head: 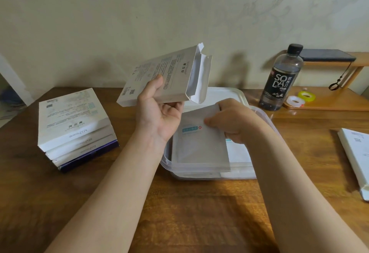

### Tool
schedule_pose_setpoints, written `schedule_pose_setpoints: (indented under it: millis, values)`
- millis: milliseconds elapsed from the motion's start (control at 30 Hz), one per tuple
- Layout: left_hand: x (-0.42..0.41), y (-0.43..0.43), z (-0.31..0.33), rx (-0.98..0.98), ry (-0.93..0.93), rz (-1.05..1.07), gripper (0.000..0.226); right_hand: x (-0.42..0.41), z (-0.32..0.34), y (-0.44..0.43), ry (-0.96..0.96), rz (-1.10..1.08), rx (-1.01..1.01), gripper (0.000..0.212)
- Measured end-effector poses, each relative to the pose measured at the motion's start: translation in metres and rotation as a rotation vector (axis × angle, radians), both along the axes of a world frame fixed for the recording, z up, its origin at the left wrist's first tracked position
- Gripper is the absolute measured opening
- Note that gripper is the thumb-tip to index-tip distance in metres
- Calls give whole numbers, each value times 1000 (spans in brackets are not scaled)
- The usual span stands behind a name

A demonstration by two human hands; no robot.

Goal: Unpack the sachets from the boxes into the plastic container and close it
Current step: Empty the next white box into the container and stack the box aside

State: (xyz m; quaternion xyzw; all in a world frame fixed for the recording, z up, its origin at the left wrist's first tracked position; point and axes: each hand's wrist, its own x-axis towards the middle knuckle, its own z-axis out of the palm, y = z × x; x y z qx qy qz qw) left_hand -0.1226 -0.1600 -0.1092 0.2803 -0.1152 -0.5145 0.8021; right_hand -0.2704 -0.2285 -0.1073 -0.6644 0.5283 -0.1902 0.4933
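My left hand (pixel 157 112) holds a white flat box (pixel 165 76) tilted in the air, its end flap open toward the right. My right hand (pixel 233 120) grips a stack of grey sachets (pixel 199 148) by the upper edge, held over the clear plastic container (pixel 245 172) on the table. More white sachets lie inside the container to the right. The container's white lid (pixel 225 94) lies behind it, partly hidden by the box and my hands.
A stack of several flat boxes (pixel 75 128) sits on the wooden table at the left. Another white box (pixel 357 158) lies at the right edge. A black-labelled soda bottle (pixel 281 78), tape rolls (pixel 295 100) and a low wooden shelf (pixel 329 96) stand at the back right.
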Motion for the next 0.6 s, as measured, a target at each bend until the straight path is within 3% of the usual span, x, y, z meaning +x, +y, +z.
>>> schedule_pose_setpoints:
  millis: [100, 200, 333, 500, 600]
  values:
    - [-1, 1, 0, 26, -34, -2, 23, -2, -1, 0, 289, 124, -49, 29]
    - [0, 0, -2, 41, -42, 5, 27, -4, -4, 2, 540, 190, -132, 28]
    - [1, -1, -2, 42, -20, 12, 38, -1, -8, 3, 602, 221, -95, 37]
    - [1, -2, -2, 23, -2, 23, 42, 2, -11, 2, 614, 227, -109, 10]
    - [1, -1, -2, 7, 0, 22, 36, 0, -4, 10, 740, 288, -282, 17]
